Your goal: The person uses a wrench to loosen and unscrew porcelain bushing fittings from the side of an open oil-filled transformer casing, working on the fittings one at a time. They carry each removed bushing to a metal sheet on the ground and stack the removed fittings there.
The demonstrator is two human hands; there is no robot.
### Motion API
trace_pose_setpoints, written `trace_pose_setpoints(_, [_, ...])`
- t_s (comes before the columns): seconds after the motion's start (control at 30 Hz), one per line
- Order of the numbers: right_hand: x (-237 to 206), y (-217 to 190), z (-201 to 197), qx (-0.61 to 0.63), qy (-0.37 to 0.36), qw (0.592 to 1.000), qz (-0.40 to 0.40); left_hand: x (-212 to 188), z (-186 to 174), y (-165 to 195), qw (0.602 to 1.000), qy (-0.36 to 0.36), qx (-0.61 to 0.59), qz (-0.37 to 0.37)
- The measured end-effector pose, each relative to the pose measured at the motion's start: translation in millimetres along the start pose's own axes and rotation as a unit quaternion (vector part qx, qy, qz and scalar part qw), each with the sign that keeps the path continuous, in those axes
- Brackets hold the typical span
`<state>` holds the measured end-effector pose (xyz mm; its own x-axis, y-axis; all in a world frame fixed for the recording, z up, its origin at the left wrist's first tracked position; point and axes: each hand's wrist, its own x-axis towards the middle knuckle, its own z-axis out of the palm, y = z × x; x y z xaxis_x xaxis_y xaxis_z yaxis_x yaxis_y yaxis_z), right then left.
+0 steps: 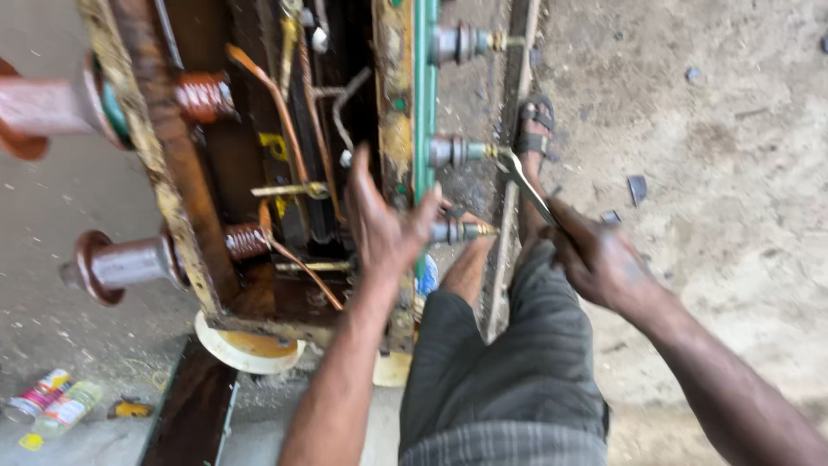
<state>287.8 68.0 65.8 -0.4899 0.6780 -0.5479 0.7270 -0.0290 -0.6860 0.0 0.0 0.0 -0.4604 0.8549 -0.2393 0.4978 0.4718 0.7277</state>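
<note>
Gripping a slim silver open-ended metal spanner [528, 187] by its lower shaft, the right hand [604, 263] is closed around the tool, whose forked head sits on the brass stud of the middle grey terminal post [457, 152] at the outer face of a green-painted metal rim [424, 95]. That rim edges a rusty yellow-brown steel frame [159, 164], greasy and flaking, which holds the oily dark innards of a large electrical unit. The left hand [384, 226] lies spread against the frame's inner side, fingers wide and the thumb hooked over the green rim, clasping nothing loose. Just beside that thumb stands a lower grey terminal post [457, 230] with a brass tip, and a third one [461, 41] sits higher on the same rim. Inside the frame, bent copper strips [280, 108] run down from reddish-brown ribbed bushings [129, 263] that stick out on the far side. Below the frame rests a cream round disc [246, 348]. The person's dark grey trousers [504, 371] and a sandalled foot [535, 129] show between the arms. All of it stands on a dusty grey concrete floor [724, 155] strewn with small debris, with two small plastic bottles [52, 401] lying at the lower left.
</note>
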Motion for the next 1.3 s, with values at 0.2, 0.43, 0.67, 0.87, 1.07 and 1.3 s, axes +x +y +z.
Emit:
trace_pose_setpoints(0.2, [45.2, -35.3, -8.9, -0.186, -0.102, 0.976, 0.042, 32.0, 12.8, -19.2, 0.977, -0.114, -0.084, -0.156])
trace_pose_setpoints(0.43, [104.8, -76.5, -41.2, -0.090, -0.258, 0.926, 0.259, 32.7, 12.4, -25.7, 0.984, -0.099, -0.088, -0.120])
trace_pose_setpoints(0.67, [139.4, -96.8, -36.5, -0.162, -0.318, 0.898, 0.258, 27.7, 1.9, 5.7, 0.977, -0.101, -0.127, -0.140])
trace_pose_setpoints(0.87, [63.6, -71.9, 16.2, -0.153, -0.053, 0.986, 0.052, 37.0, -13.0, 21.0, 0.982, -0.087, -0.097, -0.138])
trace_pose_setpoints(1.07, [40.4, 11.2, 95.7, -0.059, 0.142, 0.978, -0.141, 25.2, -3.3, 14.8, 0.981, -0.091, -0.116, -0.125])
trace_pose_setpoints(1.3, [75.1, 64.3, 104.7, 0.090, 0.039, 0.995, -0.012, 26.4, -5.3, 13.2, 0.996, -0.073, -0.042, 0.022])
